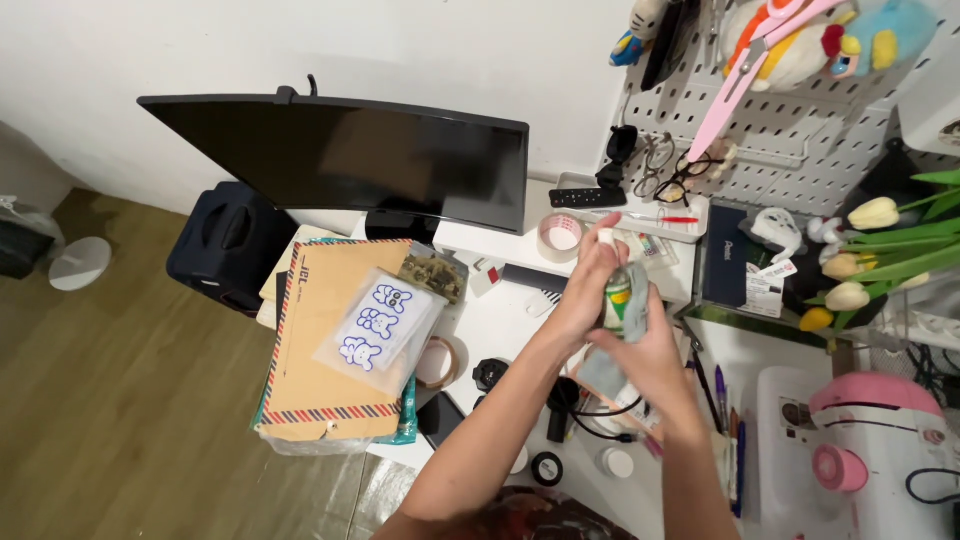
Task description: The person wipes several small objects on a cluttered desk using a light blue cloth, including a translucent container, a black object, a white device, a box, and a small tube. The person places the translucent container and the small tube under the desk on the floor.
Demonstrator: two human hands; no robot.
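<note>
The person holds a small bottle (617, 296) up above the desk (500, 325), between both hands. The bottle stands upright, so its long side runs up and down. It has a white cap on top and a green and yellow label.

The left hand (585, 285) wraps around the bottle from the left side. Its fingers (603, 250) curl closed near the cap. The right hand (645, 345) comes from below and to the right. It presses a grey cloth (632, 312) against the side of the bottle, with the fingers folded around the cloth. Both hands touch the bottle, so neither one is nearer. How tight the right fingers are behind the cloth cannot be seen.

The white desk under the hands is crowded. A brown envelope (320, 360) with a clear bag on top lies to the left. A roll of tape (560, 235) sits just behind the hands. A black monitor (350, 160) stands at the back. Pens (728, 420) lie to the right, near a pink and white machine (860, 440).

A white pegboard (790, 150) on the wall holds glasses, pink scissors and soft toys. Tulips (870, 250) lean in from the right. The floor (130, 400) at the left is wood.
</note>
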